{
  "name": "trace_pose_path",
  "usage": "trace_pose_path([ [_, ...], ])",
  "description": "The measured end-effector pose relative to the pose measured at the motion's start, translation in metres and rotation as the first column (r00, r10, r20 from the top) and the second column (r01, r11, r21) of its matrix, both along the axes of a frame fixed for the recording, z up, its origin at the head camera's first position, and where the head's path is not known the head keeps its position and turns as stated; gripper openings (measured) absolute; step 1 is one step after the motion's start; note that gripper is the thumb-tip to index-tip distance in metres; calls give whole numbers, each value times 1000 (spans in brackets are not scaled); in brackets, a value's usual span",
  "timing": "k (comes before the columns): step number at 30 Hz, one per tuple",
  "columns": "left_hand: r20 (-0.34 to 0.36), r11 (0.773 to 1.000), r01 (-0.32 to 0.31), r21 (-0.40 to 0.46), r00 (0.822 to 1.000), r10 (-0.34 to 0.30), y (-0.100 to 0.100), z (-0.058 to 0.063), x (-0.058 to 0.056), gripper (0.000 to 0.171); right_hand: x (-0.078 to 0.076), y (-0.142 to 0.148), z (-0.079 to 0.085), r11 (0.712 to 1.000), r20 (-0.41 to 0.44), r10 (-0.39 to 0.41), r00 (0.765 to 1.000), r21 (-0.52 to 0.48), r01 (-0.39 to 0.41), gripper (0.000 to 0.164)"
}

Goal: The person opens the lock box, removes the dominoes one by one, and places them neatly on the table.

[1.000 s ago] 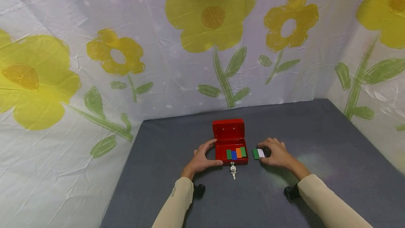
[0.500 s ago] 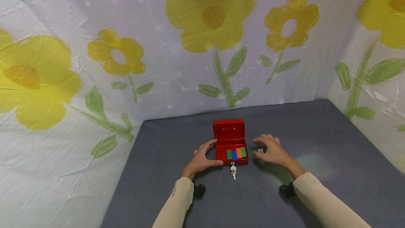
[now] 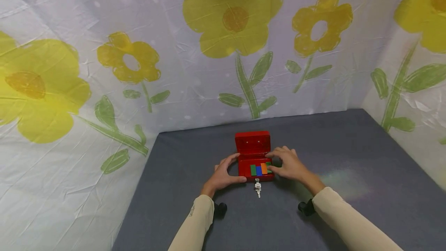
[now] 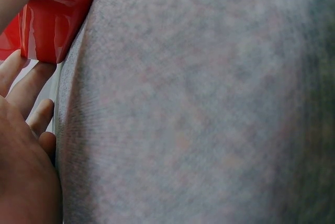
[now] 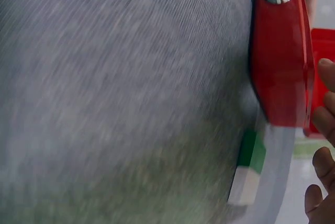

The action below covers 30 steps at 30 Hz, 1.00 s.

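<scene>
A red cash box [image 3: 242, 177] stands on the table, lid [image 3: 252, 142] raised, keys [image 3: 258, 188] hanging from its front lock. Inside lie a green block [image 3: 253, 170], a blue block [image 3: 259, 171], an orange block [image 3: 263, 168] and another green block, partly covered by my right thumb. My left hand [image 3: 221, 174] grips the box's left side, thumb at the front, fingers toward the back. My right hand [image 3: 290, 165] spreads over the box's right side, thumb and fingers apart. Outside the box, a green block [image 5: 252, 150] and a white block [image 5: 244, 186] lie together, hidden in the head view.
The dark grey table [image 3: 195, 146] ends at a pale cloth backdrop [image 3: 195, 100] with painted yellow flowers. Black wrist cameras are strapped on both wrists, one [image 3: 220, 209] on the left and one [image 3: 306, 207] on the right.
My right hand has left the green and white blocks on the table and moved left to the box's right side. My left hand stays in place on the box.
</scene>
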State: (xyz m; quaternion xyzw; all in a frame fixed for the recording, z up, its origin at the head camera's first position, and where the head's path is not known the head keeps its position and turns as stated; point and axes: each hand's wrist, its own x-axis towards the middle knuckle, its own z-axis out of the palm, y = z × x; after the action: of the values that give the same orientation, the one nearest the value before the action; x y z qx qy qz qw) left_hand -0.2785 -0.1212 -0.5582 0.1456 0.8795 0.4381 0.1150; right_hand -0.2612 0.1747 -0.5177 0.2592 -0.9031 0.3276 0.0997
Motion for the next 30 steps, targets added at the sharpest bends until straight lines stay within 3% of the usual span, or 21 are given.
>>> trace_pose_path([
  [17,19,1000,-6,-2,1000,6,0,1,1,92,-7,-32,5,989,100,10,995,149,-25,40],
  [30,0,1000,12,-6,1000,-12,-1,3,1,93,-7,-43,8,977,104,33,994,205,-54,42],
])
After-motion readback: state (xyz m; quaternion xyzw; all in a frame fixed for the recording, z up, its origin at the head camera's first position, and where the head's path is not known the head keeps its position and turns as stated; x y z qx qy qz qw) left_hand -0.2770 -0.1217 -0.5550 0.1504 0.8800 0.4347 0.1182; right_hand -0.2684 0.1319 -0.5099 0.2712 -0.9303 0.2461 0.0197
